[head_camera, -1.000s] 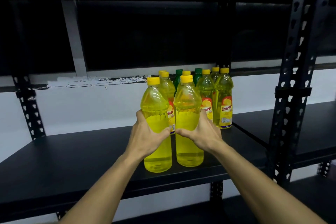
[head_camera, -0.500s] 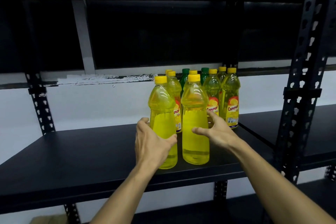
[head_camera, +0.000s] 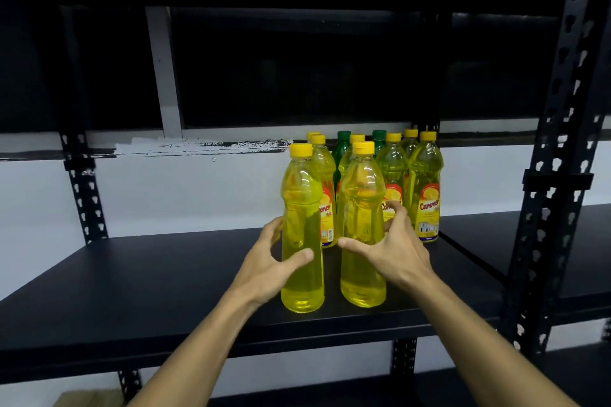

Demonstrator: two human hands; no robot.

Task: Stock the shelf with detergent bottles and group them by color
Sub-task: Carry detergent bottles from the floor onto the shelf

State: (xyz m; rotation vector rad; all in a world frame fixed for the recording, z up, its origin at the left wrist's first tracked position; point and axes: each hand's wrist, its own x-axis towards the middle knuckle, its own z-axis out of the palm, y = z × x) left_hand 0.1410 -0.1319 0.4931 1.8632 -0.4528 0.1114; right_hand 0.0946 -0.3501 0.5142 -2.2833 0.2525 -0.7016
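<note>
Both hands are spread open with nothing gripped: the left hand [head_camera: 269, 269] curls loosely around the left front bottle [head_camera: 301, 231], thumb across its front, and the right hand [head_camera: 393, 249] hovers by the right front bottle [head_camera: 363, 228] with its fingers fanned. Both bottles stand upright near the front edge of a black metal shelf [head_camera: 148, 287], against a white wall [head_camera: 185, 192]. Just beyond the hands sit more yellow bottles [head_camera: 425, 188] whose labels look like "Cammer", with two green-capped bottles [head_camera: 342, 142] at the back.
</note>
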